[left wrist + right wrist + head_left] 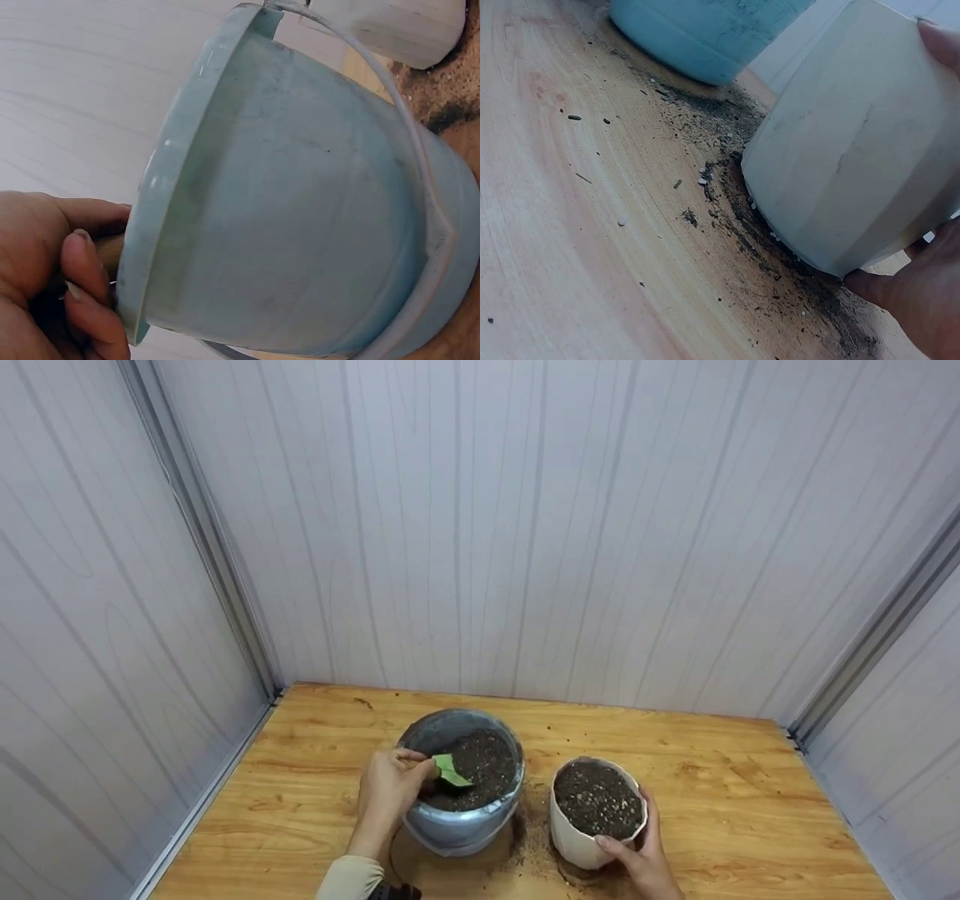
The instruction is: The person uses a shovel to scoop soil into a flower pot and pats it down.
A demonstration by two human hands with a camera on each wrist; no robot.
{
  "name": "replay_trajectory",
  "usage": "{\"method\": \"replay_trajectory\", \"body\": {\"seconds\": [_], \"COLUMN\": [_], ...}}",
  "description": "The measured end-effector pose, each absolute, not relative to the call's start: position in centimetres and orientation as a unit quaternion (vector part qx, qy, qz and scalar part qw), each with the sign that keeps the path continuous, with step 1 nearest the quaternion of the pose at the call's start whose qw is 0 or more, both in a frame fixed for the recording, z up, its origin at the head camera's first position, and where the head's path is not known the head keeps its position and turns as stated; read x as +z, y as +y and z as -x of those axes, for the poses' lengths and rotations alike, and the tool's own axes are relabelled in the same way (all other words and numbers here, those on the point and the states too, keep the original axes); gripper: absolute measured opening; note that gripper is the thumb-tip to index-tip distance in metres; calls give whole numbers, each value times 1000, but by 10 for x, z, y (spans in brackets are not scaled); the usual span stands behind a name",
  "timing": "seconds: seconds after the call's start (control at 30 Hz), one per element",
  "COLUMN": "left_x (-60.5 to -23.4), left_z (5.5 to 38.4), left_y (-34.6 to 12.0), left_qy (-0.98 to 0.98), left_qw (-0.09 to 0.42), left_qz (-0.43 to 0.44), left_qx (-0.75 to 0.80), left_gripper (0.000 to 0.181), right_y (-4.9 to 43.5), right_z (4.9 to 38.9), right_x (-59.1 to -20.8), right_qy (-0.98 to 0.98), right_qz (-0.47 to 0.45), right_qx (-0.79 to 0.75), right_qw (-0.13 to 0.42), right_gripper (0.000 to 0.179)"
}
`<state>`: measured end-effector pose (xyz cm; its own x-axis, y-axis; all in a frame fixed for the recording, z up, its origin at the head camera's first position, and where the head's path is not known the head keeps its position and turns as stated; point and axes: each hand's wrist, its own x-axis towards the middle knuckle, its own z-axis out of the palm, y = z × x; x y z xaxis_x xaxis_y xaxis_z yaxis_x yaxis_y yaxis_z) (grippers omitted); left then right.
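Observation:
My left hand [394, 784] is at the near left rim of a pale blue bucket [461, 819] that holds dark soil [487, 769]. It grips a small hand trowel by a wooden handle [111, 253]; the trowel's green blade [452, 771] is over the soil inside the bucket. A white faceted flowerpot [576, 844], filled nearly to its rim with speckled soil [600, 799], stands to the right. With the thumb at its rim and fingers about its side, my right hand [643, 855] holds the flowerpot. Some of those fingers are hidden behind it.
Loose soil [720, 112] lies scattered on the wooden table [735, 802] between the bucket and the flowerpot and around their bases. The bucket's handle [427, 180] hangs down its side. Pale panel walls [480, 525] stand at the back and both sides.

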<state>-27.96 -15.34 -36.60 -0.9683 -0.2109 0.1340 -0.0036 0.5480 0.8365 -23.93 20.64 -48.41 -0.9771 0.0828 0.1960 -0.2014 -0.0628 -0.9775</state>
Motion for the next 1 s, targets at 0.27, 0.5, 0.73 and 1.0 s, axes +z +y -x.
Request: {"method": "replay_trajectory", "body": {"seconds": [0.27,0.5,0.73,1.0], "left_x": [-372,-372,-371,-367], "left_z": [275,269,264,261], "left_y": [-154,-154,-156,-154], "left_qy": [-847,-818,-788,-733], "left_qw": [105,109,133,123], "left_qz": [-82,-97,-120,-124], "left_qx": [-514,-556,-589,-657], "left_gripper": [15,22,21,30], "right_y": [206,206,206,207], "right_z": [240,239,240,242], "right_x": [-485,-486,-486,-484], "right_qy": [-677,-675,-679,-680], "right_qz": [-48,-48,-51,-47], "right_qx": [730,731,726,725], "right_qw": [87,84,92,94], "right_gripper": [99,100,100,100]}}
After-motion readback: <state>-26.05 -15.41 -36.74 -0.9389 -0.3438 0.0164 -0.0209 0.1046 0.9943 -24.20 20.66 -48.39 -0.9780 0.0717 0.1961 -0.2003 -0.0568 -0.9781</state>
